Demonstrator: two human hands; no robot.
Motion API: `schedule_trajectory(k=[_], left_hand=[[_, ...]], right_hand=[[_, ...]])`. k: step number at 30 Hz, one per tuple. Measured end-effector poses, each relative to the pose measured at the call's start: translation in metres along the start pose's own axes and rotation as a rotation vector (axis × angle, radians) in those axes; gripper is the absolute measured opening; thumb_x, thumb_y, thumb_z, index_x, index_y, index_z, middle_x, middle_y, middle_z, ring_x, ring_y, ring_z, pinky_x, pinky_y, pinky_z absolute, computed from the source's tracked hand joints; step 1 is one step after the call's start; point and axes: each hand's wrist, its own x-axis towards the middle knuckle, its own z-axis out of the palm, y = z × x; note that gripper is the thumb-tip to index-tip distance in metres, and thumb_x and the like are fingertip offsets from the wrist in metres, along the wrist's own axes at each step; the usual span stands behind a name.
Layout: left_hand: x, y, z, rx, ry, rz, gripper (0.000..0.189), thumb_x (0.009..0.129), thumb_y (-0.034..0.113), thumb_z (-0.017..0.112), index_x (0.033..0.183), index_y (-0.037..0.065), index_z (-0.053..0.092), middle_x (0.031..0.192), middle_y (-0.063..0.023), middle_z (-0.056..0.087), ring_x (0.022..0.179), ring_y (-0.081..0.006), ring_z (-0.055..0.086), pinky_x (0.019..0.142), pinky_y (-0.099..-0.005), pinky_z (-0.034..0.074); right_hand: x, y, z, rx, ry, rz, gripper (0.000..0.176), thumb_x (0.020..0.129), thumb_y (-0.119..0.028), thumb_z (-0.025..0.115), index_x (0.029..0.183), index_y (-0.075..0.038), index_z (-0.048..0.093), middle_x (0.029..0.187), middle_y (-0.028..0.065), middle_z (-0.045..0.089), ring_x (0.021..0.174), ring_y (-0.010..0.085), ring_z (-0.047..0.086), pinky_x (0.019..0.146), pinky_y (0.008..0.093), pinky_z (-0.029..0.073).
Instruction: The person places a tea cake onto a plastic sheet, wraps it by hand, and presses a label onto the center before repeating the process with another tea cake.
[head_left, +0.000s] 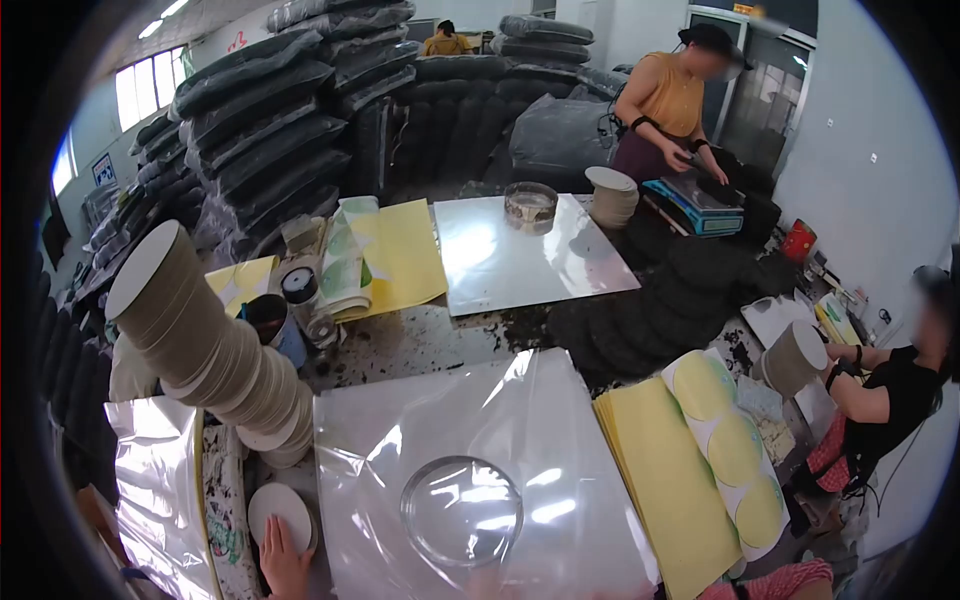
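My left hand [285, 562] rests at the lower left with its fingers stretched out over a round grey disc [280, 512]. The thumb lies at the disc's edge, and no firm grip shows. Beside it, a large clear plastic sheet stack [370, 500] covers the table in front of me. On these sheets lies a round transparent ring [412, 535]. A tall, leaning stack of grey discs [210, 340] rises behind my left hand. My right hand is not in view; a red checked sleeve [785, 582] shows at the bottom right edge.
Yellow sheets [660, 470] and round green-yellow labels [735, 450] lie right of the plastic. Dark round pads [650, 315] spread behind. A jar [310, 305] and a mug [280, 330] stand left. Two co-workers [665, 110] work across and at right; another person sits far back.
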Motion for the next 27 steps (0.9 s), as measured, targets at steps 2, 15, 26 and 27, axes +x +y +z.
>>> schedule_trajectory(k=[2,15,26,27], left_hand=[[-0.014,-0.010,0.010,0.056,-0.092,-0.045,0.065,0.079,0.012,0.070,0.137,-0.006,0.047,0.142,-0.0237,0.049,0.130,-0.0396,0.050,0.105,-0.0474,0.043],[0.037,0.147,-0.104,-0.481,0.195,0.299,0.038,0.092,-0.003,0.047,0.127,-0.002,0.062,0.125,-0.0226,0.063,0.115,-0.0431,0.059,0.098,-0.0439,0.048],[0.112,0.242,-0.053,-0.096,-0.285,0.885,0.072,0.093,0.055,0.054,0.152,0.018,0.035,0.158,-0.0214,0.025,0.147,-0.0409,0.024,0.111,-0.0689,0.021],[0.112,0.241,-0.038,-0.098,-0.280,0.880,0.072,0.093,0.055,0.054,0.152,0.018,0.035,0.158,-0.0214,0.025,0.147,-0.0409,0.024,0.111,-0.0689,0.021]], right_hand=[[-0.014,0.034,-0.040,-0.054,0.531,0.077,0.047,0.091,-0.030,0.063,0.131,-0.006,0.057,0.118,0.0157,0.063,0.106,0.0326,0.061,0.091,0.0413,0.049],[0.029,0.318,-0.231,-0.385,1.543,0.485,0.050,0.084,0.007,0.052,0.133,-0.001,0.055,0.128,0.0217,0.060,0.119,0.0356,0.058,0.102,0.0429,0.047],[0.044,0.157,-0.233,0.995,1.848,-0.167,0.036,0.101,-0.010,0.053,0.136,0.000,0.052,0.114,0.0029,0.063,0.098,0.0097,0.060,0.081,0.0217,0.049],[0.050,0.144,-0.231,0.990,1.844,-0.171,0.036,0.101,-0.010,0.053,0.136,0.000,0.052,0.114,0.0029,0.063,0.098,0.0097,0.060,0.081,0.0217,0.049]])
